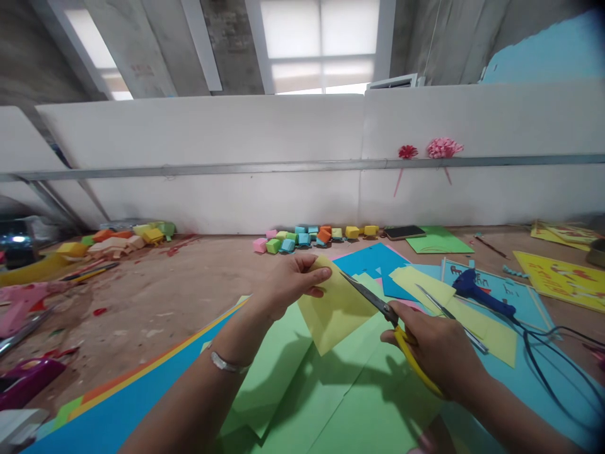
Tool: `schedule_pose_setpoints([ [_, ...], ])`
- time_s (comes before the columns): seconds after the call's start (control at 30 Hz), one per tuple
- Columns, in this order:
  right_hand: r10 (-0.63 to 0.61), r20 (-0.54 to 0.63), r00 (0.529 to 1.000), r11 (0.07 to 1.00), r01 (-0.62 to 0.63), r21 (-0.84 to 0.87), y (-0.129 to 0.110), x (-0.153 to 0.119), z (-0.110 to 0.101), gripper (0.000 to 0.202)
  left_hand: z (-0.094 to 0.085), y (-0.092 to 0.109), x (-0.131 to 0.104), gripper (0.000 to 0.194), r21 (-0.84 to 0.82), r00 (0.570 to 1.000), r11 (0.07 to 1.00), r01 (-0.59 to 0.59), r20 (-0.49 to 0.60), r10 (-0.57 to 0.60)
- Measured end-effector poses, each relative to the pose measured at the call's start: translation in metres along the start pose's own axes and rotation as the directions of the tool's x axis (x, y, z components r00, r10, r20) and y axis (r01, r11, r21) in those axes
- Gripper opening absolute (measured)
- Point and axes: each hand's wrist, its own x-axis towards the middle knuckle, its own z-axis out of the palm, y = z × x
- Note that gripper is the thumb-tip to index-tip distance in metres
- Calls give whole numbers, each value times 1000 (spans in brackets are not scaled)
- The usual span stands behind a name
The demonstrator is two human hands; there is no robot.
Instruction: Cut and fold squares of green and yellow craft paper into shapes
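In the middle, my left hand (pixel 302 280) pinches the top left edge of a pale yellow paper sheet (pixel 335 312), which is held up over light green sheets (pixel 293 366). My right hand (pixel 435 343) grips scissors (pixel 373 296) with yellow handles. Their dark blades point up and left at the yellow sheet's upper right edge. The blades look closed or nearly so; whether they touch the paper I cannot tell. More pale yellow pieces (pixel 491 331) lie to the right, with a slim metal-coloured tool (pixel 449 315) across them.
A blue glue gun (pixel 482 293) with a black cord rests at right. Several small coloured paper cubes (pixel 302 239) line the back beside a phone (pixel 404 232). At left lie a pink glue gun (pixel 23 302) and a purple tool (pixel 31 381). A white partition (pixel 212 195) stands behind.
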Motion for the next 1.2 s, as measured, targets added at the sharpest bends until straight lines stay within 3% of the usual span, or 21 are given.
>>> schedule_pose_setpoints([
  [0.3, 16, 36, 999, 999, -17, 34, 1, -3, 1, 50, 0, 0, 0, 48, 5, 1000, 1000, 6, 0, -6],
  [0.43, 19, 64, 998, 998, -24, 63, 2, -3, 2, 37, 0, 0, 0, 48, 0, 1000, 1000, 6, -3, -6],
  [0.53, 14, 126, 992, 994, -28, 104, 4, -4, 5, 26, -1, -1, 1, 46, 1, 1000, 1000, 2, -2, -2],
  [0.87, 94, 393, 915, 972, -170, 162, 2, -7, 6, 44, 3, 1, -4, 41, 44, 998, 999, -22, 63, 19],
  [1.0, 88, 391, 916, 968, -171, 184, 0, -6, 5, 43, 7, 4, -7, 39, 40, 996, 999, -30, 86, 27],
  [1.2, 75, 285, 956, 978, -126, 164, -3, -5, 7, 29, 7, 5, -6, 37, 45, 996, 998, -35, 80, 32],
])
